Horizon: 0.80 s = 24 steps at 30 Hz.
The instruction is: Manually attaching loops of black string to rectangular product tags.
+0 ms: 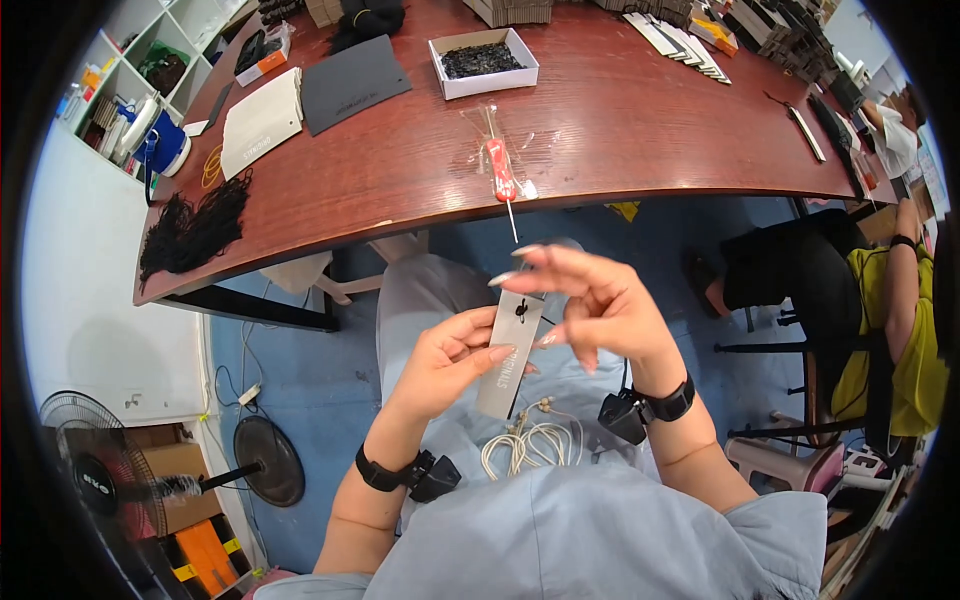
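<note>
My left hand (440, 365) grips a light grey hang tag (508, 360) between thumb and fingers, above my lap. A small black cord knot sits at the hole near the tag's upper end. Over that end hovers my right hand (615, 310), its index finger stretched out and thumb apart; I see nothing held in it. Just beyond, a red-handled tool (501, 172) with a thin metal shaft is taped to the table, its tip sticking out past the edge toward my hands.
On the red-brown table (380, 165) lie black strings (197, 225), pale tags (262, 125), a dark sheet (355, 85) and a white box (487, 88) of small black pieces. A person in yellow (905, 340) sits at right. A fan (100, 470) stands at lower left.
</note>
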Available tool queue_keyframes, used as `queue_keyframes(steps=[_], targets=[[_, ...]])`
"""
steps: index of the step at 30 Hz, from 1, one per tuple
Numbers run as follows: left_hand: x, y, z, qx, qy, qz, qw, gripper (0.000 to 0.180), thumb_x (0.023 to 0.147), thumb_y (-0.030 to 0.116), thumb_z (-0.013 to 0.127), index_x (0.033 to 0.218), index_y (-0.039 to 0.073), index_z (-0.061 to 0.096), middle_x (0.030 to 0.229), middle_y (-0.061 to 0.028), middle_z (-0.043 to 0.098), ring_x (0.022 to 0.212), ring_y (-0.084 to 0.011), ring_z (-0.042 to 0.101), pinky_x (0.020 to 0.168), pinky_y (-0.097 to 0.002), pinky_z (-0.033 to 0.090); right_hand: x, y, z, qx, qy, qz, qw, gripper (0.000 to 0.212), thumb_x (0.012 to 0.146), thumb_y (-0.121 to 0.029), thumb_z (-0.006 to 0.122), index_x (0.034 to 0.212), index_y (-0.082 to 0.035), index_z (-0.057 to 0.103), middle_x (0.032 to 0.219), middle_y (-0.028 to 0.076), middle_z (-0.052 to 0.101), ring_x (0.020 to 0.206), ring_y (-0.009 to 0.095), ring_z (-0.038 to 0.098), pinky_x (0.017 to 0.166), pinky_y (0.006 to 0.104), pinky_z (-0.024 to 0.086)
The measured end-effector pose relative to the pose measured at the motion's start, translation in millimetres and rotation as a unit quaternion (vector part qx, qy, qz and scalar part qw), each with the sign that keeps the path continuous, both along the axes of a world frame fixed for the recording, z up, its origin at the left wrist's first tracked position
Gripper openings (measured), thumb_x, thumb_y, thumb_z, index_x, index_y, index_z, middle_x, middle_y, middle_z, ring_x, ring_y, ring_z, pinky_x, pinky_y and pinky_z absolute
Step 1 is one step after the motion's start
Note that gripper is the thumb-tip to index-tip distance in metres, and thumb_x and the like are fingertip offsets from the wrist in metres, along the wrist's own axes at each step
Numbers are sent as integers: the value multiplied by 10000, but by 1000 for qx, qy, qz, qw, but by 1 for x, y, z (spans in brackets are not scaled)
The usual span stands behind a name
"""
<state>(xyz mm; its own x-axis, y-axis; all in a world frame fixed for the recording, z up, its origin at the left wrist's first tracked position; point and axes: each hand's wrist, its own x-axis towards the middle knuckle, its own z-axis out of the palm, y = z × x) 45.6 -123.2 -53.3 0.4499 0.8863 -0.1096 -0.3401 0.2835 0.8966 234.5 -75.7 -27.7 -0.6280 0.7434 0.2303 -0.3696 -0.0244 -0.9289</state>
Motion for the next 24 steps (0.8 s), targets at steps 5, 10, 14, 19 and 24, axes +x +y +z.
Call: queue_keyframes(steps=[5,10,14,19,24], targets=[[-2,-1,0,6,16,-12,1000,360,801,-27,460,1153,-47,392,987,-137,566,852,-209,581,745,-286,458,-6,-1,2,-38,-139,-108,984,308,727,28,555,1034,6,536,907,140,605,531,71,564,395,155,413],[-8,-5,7,17,73,-26,997,349,802,-16,465,1146,-47,411,960,-129,579,837,-191,584,732,-267,456,4,22,-6,-114,-21,-222,968,141,747,-27,573,881,16,565,832,155,613,612,134,598,507,185,462],[-11,-11,12,-1,141,-7,990,352,795,-7,475,1144,-34,426,924,-111,597,809,-156,586,704,-245,453,26,39,-2,-124,29,-274,953,145,755,-35,558,889,20,540,876,186,597,679,174,617,549,195,490],[-13,-8,-3,9,180,18,984,313,792,3,490,1103,-33,473,902,-95,607,793,-112,567,698,-227,442,8,-6,32,87,10,-133,987,82,702,25,574,782,8,576,774,151,619,680,181,620,527,216,483],[-14,-16,-5,30,186,77,979,316,781,-25,498,1092,-69,463,934,-115,586,780,-151,580,704,-251,457,4,-1,52,374,-90,-114,916,103,665,18,571,760,15,610,750,110,629,640,152,612,547,235,478]])
